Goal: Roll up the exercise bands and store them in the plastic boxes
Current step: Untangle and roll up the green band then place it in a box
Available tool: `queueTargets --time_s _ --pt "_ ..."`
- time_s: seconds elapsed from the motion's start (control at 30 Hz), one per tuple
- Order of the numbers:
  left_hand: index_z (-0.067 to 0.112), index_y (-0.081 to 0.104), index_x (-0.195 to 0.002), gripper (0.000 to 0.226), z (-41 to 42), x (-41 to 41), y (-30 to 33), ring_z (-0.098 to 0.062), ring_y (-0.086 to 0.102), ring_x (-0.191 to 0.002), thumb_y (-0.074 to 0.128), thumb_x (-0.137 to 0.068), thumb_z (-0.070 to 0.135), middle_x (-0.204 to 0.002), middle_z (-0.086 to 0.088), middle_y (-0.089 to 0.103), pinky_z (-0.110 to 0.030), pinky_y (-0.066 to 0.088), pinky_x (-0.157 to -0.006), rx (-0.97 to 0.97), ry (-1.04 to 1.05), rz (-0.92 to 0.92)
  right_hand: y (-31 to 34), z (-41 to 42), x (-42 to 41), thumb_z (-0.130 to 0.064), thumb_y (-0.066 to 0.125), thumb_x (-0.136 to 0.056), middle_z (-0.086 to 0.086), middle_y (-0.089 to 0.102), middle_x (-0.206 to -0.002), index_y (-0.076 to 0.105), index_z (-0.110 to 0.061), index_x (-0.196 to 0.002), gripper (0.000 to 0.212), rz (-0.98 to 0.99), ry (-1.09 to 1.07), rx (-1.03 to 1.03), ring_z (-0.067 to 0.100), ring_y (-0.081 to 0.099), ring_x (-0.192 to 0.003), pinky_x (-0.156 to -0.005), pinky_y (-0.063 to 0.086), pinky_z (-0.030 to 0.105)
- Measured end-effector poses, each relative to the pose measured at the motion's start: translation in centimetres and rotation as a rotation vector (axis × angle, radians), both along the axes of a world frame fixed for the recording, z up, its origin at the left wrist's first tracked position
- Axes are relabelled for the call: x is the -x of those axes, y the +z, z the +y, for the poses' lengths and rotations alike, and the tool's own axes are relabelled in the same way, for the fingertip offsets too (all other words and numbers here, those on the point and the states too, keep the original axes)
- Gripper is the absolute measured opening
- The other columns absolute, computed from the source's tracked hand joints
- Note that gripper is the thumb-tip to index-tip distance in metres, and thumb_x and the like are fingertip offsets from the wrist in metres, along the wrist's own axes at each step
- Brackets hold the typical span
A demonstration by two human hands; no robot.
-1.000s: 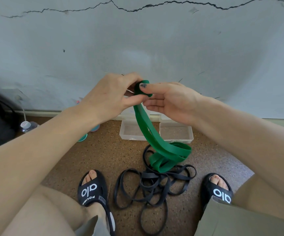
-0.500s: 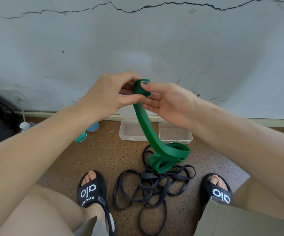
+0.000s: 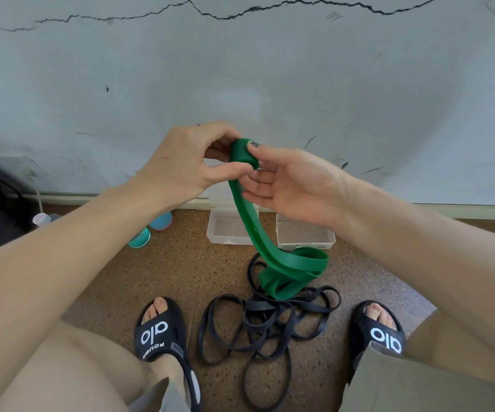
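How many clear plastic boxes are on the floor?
2. The left box and the right box stand side by side by the wall; the hanging green band crosses the left one. More may hide behind the hands.

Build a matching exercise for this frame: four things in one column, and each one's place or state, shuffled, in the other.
Things
1. green band
2. black bands
3. plastic boxes
4. black slides

Places or states
A. standing open on the floor against the wall, nothing rolled inside
B. worn on the person's feet
C. lying in a loose tangle on the floor between the feet
D. top end wound into a small roll pinched by the left hand and right hand, the rest hanging down to the floor

Pairs: 1-D, 2-C, 3-A, 4-B
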State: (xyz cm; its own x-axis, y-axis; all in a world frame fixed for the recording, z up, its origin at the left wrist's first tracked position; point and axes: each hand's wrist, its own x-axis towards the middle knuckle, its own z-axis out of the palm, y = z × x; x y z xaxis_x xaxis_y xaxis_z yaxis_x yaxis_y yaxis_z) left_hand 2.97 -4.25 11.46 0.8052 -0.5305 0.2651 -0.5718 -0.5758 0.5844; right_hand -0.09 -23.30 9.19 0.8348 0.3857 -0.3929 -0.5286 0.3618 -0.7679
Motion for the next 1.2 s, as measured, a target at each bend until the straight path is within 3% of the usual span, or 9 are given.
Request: queueTargets --time_s 0.43,0.53,0.63,0.7,0.8,0.87,1.03,1.13,1.2 --pt "0.019 0.070 -0.113 0.024 0.1 0.0 1.3 -0.003 0.069 -0.097 0.076 -0.090 0.026 -0.102 0.010 0.073 -0.020 0.053 -0.094 -0.023 -0.030 0.029 -0.3 -0.2 0.2 -0.040 0.058 -0.098 -0.002 0.068 -0.089 0.069 -0.019 -0.098 0.024 -0.097 0.040 0.112 0.017 0.063 -0.097 -0.114 0.040 0.037" --pt "0.020 0.071 -0.114 0.024 0.0 0.3 1.5 -0.001 0.069 -0.097 0.075 -0.091 0.027 -0.103 0.011 0.074 -0.020 0.053 -0.095 -0.023 -0.042 0.050 -0.8 -0.3 -0.3 -0.058 0.055 -0.094 0.002 0.072 -0.110 0.068 -0.011 -0.114 0.052 -0.110 -0.026 0.180 0.021 0.060 -0.119 -0.121 0.030 0.044" --pt "0.017 0.071 -0.112 0.023 -0.3 0.5 1.6 -0.001 0.069 -0.097 0.074 -0.091 0.026 -0.103 0.010 0.074 -0.021 0.053 -0.094 -0.029 -0.060 0.056 -1.3 0.1 -0.9 -0.073 0.034 -0.096 0.008 0.069 -0.133 0.067 -0.015 -0.131 0.076 -0.126 -0.033 0.203 0.023 0.055 -0.134 -0.125 0.018 0.047" --pt "0.014 0.072 -0.113 0.024 -0.5 0.6 1.6 -0.001 0.070 -0.096 0.074 -0.092 0.025 -0.102 0.008 0.075 -0.022 0.053 -0.093 -0.037 -0.076 0.062 -1.5 0.6 -0.9 -0.072 0.021 -0.100 0.012 0.066 -0.136 0.062 -0.018 -0.138 0.078 -0.218 0.047 0.268 0.025 0.063 -0.121 -0.122 0.028 0.048" --pt "0.013 0.071 -0.113 0.025 0.0 0.6 1.4 0.000 0.070 -0.094 0.072 -0.093 0.026 -0.097 0.002 0.077 -0.021 0.053 -0.091 -0.087 -0.098 0.068 -1.5 0.5 -1.1 -0.065 0.015 -0.104 0.013 0.070 -0.109 0.065 -0.006 -0.128 0.082 -0.309 0.149 0.414 0.024 0.062 -0.083 -0.092 0.051 0.040" --pt "0.014 0.071 -0.111 0.025 0.7 0.3 1.2 -0.002 0.069 -0.094 0.073 -0.092 0.029 -0.097 0.004 0.075 -0.022 0.051 -0.088 -0.152 -0.096 0.039 -1.2 -0.2 -1.3 -0.068 0.024 -0.102 0.012 0.071 -0.101 0.070 -0.001 -0.117 0.083 -0.374 0.222 0.531 0.021 0.060 -0.083 -0.086 0.049 0.038" --pt "0.016 0.069 -0.113 0.037 1.7 -0.4 1.2 -0.002 0.063 -0.094 0.068 -0.089 0.044 -0.100 0.008 0.072 -0.007 0.044 -0.081 -0.275 -0.147 -0.021 -0.3 -1.5 -1.8 -0.064 0.072 -0.071 0.011 0.063 -0.087 0.071 0.007 -0.107 0.079 -0.444 0.253 0.635 0.023 0.052 -0.081 -0.079 0.037 0.041" --pt "0.017 0.066 -0.118 0.053 1.7 -0.5 1.0 -0.010 0.067 -0.098 0.056 -0.086 0.058 -0.106 0.005 0.071 -0.028 0.052 -0.090 -0.383 -0.189 -0.083 -0.6 -1.8 -1.8 -0.050 0.074 -0.079 0.014 0.061 -0.087 0.070 0.008 -0.102 0.063 -0.429 0.247 0.626 0.024 0.052 -0.082 -0.080 0.035 0.041" --pt "0.019 0.063 -0.121 0.055 1.9 -0.5 0.9 -0.014 0.068 -0.097 0.052 -0.087 0.061 -0.107 0.005 0.070 -0.038 0.056 -0.085 -0.447 -0.182 -0.147 -0.7 -1.8 -1.6 -0.047 0.076 -0.083 0.010 0.062 -0.082 0.073 0.002 -0.095 0.050 -0.442 0.219 0.647 0.022 0.053 -0.079 -0.078 0.036 0.040"
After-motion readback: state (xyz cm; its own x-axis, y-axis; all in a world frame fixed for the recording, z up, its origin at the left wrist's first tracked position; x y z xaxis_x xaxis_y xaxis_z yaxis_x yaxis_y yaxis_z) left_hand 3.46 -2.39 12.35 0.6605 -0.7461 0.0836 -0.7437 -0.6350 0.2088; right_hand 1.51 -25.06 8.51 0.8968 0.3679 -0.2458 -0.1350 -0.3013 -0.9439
